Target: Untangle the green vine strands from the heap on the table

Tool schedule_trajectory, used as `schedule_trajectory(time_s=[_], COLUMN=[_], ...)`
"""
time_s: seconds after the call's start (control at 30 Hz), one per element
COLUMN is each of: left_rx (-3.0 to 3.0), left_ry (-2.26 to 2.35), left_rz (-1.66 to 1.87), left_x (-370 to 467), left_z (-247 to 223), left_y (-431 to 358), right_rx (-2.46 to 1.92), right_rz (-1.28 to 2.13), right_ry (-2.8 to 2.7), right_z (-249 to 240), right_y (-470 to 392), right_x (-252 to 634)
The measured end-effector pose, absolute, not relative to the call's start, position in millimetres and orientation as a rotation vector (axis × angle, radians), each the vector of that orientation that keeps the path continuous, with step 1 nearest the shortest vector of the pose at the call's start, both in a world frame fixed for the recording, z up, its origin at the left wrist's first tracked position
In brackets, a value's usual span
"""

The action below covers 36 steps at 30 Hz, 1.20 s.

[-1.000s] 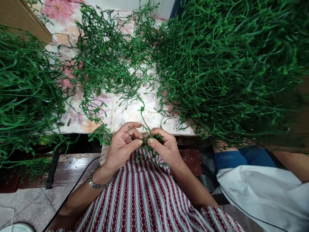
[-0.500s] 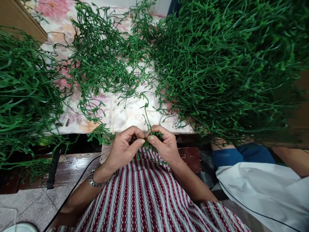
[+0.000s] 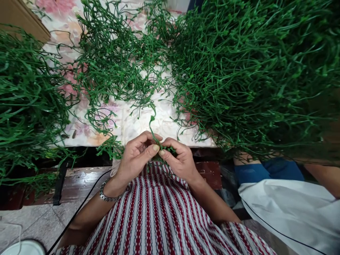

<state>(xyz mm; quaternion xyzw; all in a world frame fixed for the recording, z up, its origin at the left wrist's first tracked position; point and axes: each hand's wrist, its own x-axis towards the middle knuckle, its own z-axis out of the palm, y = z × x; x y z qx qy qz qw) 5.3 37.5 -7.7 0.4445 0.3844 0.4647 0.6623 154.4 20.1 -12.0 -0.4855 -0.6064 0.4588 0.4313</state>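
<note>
A thin green plant stem (image 3: 152, 124) rises from between my fingertips, its curled tip over the cloth. My left hand (image 3: 139, 152) pinches its lower end with thumb and index finger. Close against it, my right hand (image 3: 177, 159) pinches at the same spot, thumb tip near the other thumb. Small green sprigs (image 3: 172, 150) show behind the right fingers, partly hidden. Both hands are closed, just off the table's front edge and above my striped red and white garment (image 3: 156, 212).
A tall heap of green stems (image 3: 252, 71) fills the right of the flowered tablecloth (image 3: 135, 124). A looser pile (image 3: 114, 60) lies mid-table, another heap (image 3: 29, 102) at left. A cardboard box (image 3: 23, 17) stands back left. Someone in blue shorts (image 3: 252, 173) sits at right.
The stem has shifted left and now leans toward my left hand, which has closed on its base. Earlier it stood in my right fingertips, with the left fingers right beside it.
</note>
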Motion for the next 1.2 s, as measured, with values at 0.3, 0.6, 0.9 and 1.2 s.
schedule_trajectory(time_s=[0.3,0.6,0.9,1.2], left_rx=[0.529,0.465,0.529,0.601], left_ry=[0.729,0.677,0.746,0.848], left_rz=[1.172,1.151,1.302,1.403], left_x=[11.3,6.9,7.6,9.8], left_z=[-10.0,-10.9,-10.0,-10.3], left_y=[44.0,45.4,43.4,42.0], right_rx=[-1.179,-1.221,-1.221,-1.239], right_rz=[1.275,1.446,1.496,1.315], right_ry=[-1.537,-1.340,-1.161,-1.391], right_z=[-12.7,-9.7,-16.2,-16.2], right_y=[23.1,21.8,18.7,16.2], right_x=[150.4,149.1,149.1,154.0])
